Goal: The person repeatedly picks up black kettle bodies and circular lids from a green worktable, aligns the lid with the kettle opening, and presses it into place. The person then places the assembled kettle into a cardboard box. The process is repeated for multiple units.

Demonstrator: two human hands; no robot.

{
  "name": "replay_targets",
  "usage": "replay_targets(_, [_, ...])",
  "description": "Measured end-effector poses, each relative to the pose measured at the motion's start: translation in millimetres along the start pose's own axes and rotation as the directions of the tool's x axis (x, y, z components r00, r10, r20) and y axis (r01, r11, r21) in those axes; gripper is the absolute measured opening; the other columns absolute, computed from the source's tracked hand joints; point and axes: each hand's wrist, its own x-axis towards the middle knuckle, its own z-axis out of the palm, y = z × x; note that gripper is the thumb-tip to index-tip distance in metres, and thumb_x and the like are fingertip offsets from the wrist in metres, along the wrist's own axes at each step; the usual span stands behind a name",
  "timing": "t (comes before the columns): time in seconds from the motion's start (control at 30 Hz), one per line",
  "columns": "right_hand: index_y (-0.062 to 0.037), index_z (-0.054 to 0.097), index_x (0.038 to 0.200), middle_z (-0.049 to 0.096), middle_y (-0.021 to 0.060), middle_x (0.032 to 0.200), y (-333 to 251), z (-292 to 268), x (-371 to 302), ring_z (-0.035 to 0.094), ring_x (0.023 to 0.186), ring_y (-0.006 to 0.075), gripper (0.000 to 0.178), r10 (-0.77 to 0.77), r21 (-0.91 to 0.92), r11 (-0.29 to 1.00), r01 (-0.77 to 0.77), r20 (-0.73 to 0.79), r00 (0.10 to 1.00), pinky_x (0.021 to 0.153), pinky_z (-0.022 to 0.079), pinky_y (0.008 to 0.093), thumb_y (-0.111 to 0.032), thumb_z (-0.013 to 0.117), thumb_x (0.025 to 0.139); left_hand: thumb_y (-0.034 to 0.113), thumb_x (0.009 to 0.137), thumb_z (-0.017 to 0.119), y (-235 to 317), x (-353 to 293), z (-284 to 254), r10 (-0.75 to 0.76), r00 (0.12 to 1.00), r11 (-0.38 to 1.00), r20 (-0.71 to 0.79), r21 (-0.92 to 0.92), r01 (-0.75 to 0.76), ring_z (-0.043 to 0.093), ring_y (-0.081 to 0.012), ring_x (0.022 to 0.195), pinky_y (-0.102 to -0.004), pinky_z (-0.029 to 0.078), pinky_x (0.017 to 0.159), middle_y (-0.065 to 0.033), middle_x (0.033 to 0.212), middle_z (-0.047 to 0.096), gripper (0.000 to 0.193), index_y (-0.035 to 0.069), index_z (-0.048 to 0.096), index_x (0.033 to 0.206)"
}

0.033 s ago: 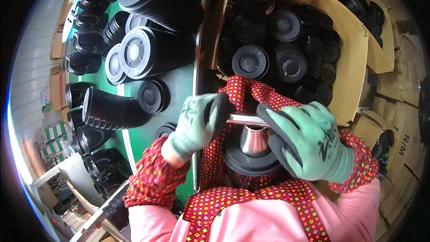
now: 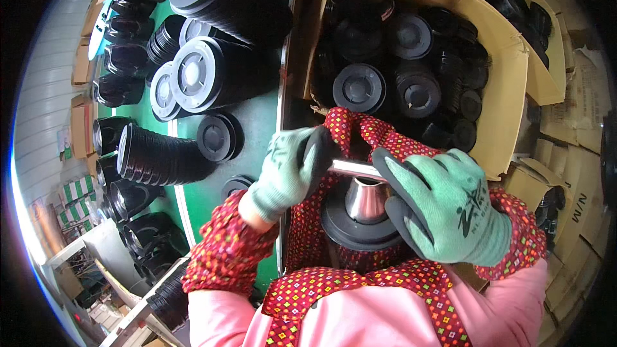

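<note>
Silver bar [image 2: 355, 168] lies at 12 o'clock of the metal cone [image 2: 367, 202]. On my remote feed, the left hand [image 2: 289, 167] looks clamped on its 9 o'clock end; I can't tell whether the right hand [image 2: 443, 209] grips at 3 o'clock. Smooth metal and uneven pull could let it slip.

Glare brightest at left, beside pale ribbed wall [image 2: 51, 109]. Deep shadow inside open brown cardboard box [image 2: 504, 119]. Silver metal cone [image 2: 367, 202] shows highlights. Fisheye curvature; corners black.
</note>
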Motion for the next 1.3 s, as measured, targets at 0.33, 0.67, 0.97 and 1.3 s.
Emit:
replay_targets(0.33, [0.0090, 0.060, 0.138, 0.057, 0.0131, 0.088, -29.2, -11.8, 13.7, 0.058, 0.071, 0.0290, 0.065, 0.084, -0.184, 0.981, -0.066, 0.091, 0.992, 0.071, 0.044, 0.0438, -0.027, 0.074, 0.086, 0.007, 0.099, 0.069, -42.6, 25.4, 70.8, 0.199, 0.931, 0.970, -0.306, -0.076, -0.232, 0.067, -0.0328, 0.094, -0.0405, 0.053, 0.085, -0.0155, 0.107, 0.070, 0.025, -0.002, 0.069, 0.122])
replay_targets(0.67, [-0.0050, 0.049, 0.155, 0.047, 0.0218, 0.156, -21.1, 27.0, -36.8, 0.041, 0.146, 0.0468, 0.108, 0.064, 0.351, 0.934, -0.067, 0.020, 0.998, 0.121, 0.037, 0.0539, -0.048, 0.096, 0.067, 0.025, 0.098, 0.070, -47.0, -68.5, -36.1, -0.414, 0.826, 0.907, -0.381, -0.097, 0.410, 0.060, -0.0275, 0.066, -0.0389, 0.047, 0.064, -0.0143, 0.074, 0.061, 0.026, 0.002, 0.069, 0.089])
replay_targets(0.97, [0.0030, 0.067, 0.130, 0.067, 0.0167, 0.133, -12.8, 28.2, -41.6, 0.061, 0.132, 0.0318, 0.068, 0.178, 0.604, 0.796, -0.045, -0.162, 0.971, 0.110, 0.053, 0.0432, -0.018, 0.094, 0.072, 0.027, 0.083, 0.082, -100.3, -141.7, -45.1, -0.473, 0.828, 0.736, -0.301, 0.381, 0.560, 0.057, -0.0424, 0.120, -0.0516, 0.049, 0.102, -0.0206, 0.130, 0.058, 0.052, 0.011, 0.066, 0.129])
replay_targets(1.3, [-0.0039, 0.058, 0.144, 0.060, 0.0146, 0.143, -29.7, 62.9, 55.4, 0.055, 0.135, 0.0330, 0.052, 0.290, 0.717, -0.695, 0.052, 0.213, 0.933, 0.117, 0.043, 0.0485, -0.040, 0.060, 0.106, 0.020, 0.089, 0.084, 82.4, -154.9, -111.2, -0.022, 0.941, 0.913, -0.339, -0.390, -0.119, 0.039, -0.0362, 0.152, -0.0467, 0.038, 0.121, -0.0237, 0.162, 0.040, 0.074, 0.002, 0.049, 0.151])
